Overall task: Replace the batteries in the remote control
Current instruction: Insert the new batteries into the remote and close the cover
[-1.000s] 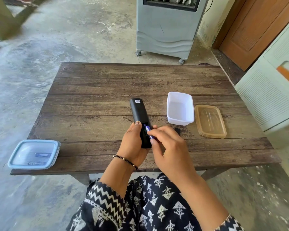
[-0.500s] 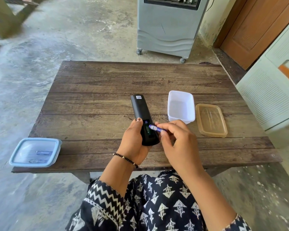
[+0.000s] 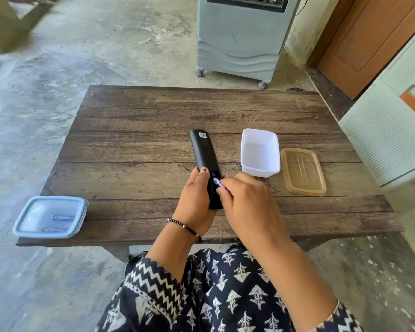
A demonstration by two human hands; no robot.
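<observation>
The left hand is wrapping its fingers around the black remote, and the right hand fingers are pinching a small battery over its open slot.

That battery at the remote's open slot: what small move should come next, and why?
Probably press the battery down flat into the slot. The right hand pinches it, tilted, one end at the open compartment, while the left hand steadies the remote. Whether it is going in or coming out is unclear.
</observation>
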